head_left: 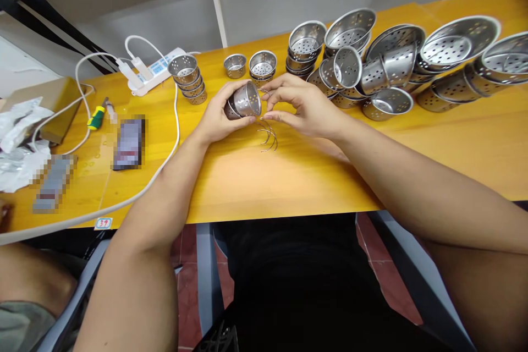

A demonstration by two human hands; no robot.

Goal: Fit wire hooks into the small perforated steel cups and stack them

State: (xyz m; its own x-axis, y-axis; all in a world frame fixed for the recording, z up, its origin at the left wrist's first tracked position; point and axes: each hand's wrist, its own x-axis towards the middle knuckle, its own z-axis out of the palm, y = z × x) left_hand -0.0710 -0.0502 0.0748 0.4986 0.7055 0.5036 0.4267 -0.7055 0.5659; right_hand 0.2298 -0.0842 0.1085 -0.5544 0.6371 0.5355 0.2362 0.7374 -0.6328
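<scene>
My left hand is closed around a small perforated metal cup, tilted on its side above the table, with its solid rim end toward the right. Another cup seems nested with it, partly covered by the fingers. Just right of the cup, my right hand is closed in a pinch, thumb and fingertips close to the rim. What looks like a thin curved wire shows at those fingertips, mostly hidden. Several loose curved wires lie on the table below the hands.
Stacked perforated cups stand left, and larger perforated baskets crowd the back right of the yellow table. A power strip, white cable, screwdriver and blurred phone lie left. Another person's leg is at lower left.
</scene>
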